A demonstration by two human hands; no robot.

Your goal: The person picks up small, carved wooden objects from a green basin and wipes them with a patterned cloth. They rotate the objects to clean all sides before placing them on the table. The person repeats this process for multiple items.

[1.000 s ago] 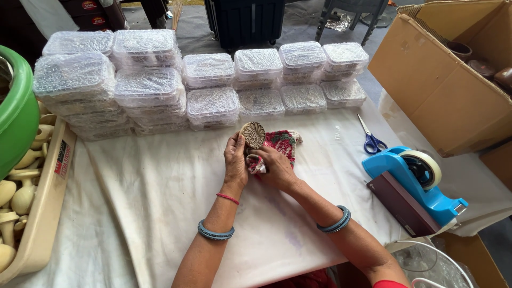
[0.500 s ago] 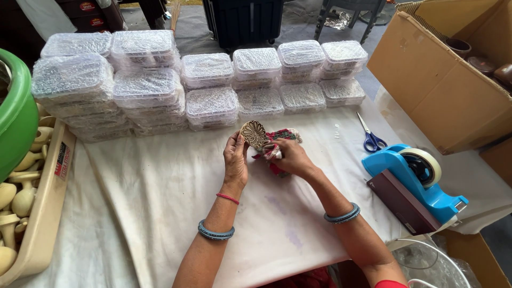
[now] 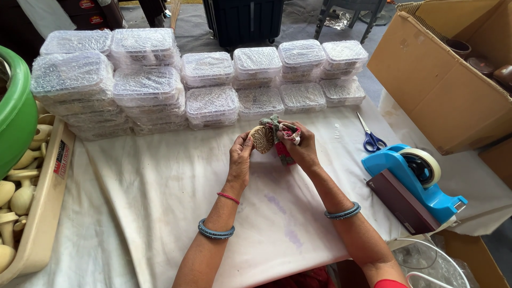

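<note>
The left hand (image 3: 241, 156) holds a round carved block (image 3: 262, 139), fingers pinching its edge. A second ago the block stood up higher; now it is tipped over to the cloth (image 3: 285, 140). The right hand (image 3: 303, 148) has its fingers pressed around that red cloth, rubbing the block, so the wiping looks under way. Both are above the white surface (image 3: 160, 202). Far left is a green tub (image 3: 13, 114), then wrapped boxes (image 3: 149, 80), scissors (image 3: 370, 136), a blue tape holder (image 3: 416, 176)

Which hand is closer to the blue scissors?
Right. The right hand is beside the scissors on their left; the left hand sits farther left, holding the carved wooden block.
</note>
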